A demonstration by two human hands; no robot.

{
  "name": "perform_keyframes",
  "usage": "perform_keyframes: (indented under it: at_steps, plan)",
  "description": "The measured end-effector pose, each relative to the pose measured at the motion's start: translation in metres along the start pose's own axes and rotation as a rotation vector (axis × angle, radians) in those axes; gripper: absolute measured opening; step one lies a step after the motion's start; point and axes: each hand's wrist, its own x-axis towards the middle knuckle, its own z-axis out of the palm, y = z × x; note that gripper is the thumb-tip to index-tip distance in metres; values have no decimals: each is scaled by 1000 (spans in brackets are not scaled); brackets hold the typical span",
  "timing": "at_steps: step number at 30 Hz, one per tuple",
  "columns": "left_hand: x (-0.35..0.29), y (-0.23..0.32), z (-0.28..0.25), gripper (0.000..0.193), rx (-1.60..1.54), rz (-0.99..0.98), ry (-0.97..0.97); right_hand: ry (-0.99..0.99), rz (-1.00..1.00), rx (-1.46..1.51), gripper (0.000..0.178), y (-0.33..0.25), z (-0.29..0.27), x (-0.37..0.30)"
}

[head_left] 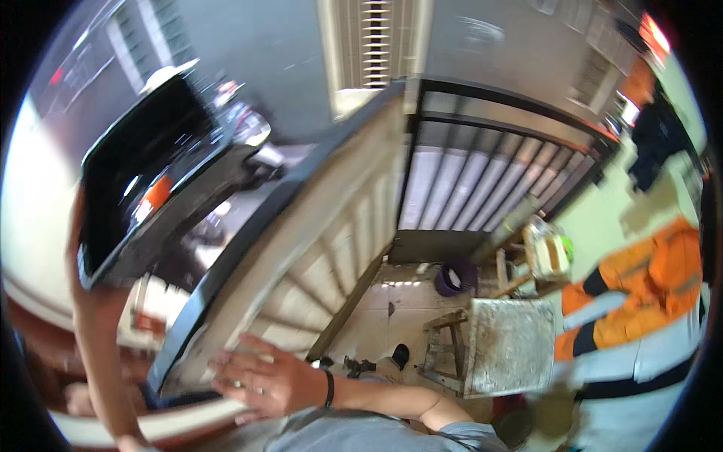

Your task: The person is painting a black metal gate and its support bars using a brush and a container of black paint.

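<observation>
My left arm reaches up along the left side to a black open box point(143, 173), tilted and carried in the air. At the box's left edge is my left hand point(78, 218), closed on it, its fingers mostly hidden. Inside the box lies an orange item point(156, 194) among blurred smaller things. My right hand point(275, 377), with a black band at the wrist, is open with fingers spread. It is over the near lower end of a pale gate leaf point(290, 264) with a dark top rail; whether it touches the leaf I cannot tell.
A dark barred gate point(482, 166) stands ahead. On the right are a worn stool point(512, 346), a purple bucket point(456, 277) and an orange garment point(648, 286) on a light cover. A blurred motorcycle point(245, 132) stands beyond the gate leaf.
</observation>
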Motion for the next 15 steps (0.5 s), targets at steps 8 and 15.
perform_keyframes:
  at_steps: [8, 15]
  plan:
    - [-10, 19, -71, 40, 15, 159, -84, -147, 96, -69, 66, 2, 69, 20]
    - [14, 34, -76, 38, -178, -59, 204, 47, 49, -415, 39, 3, 95, 48]
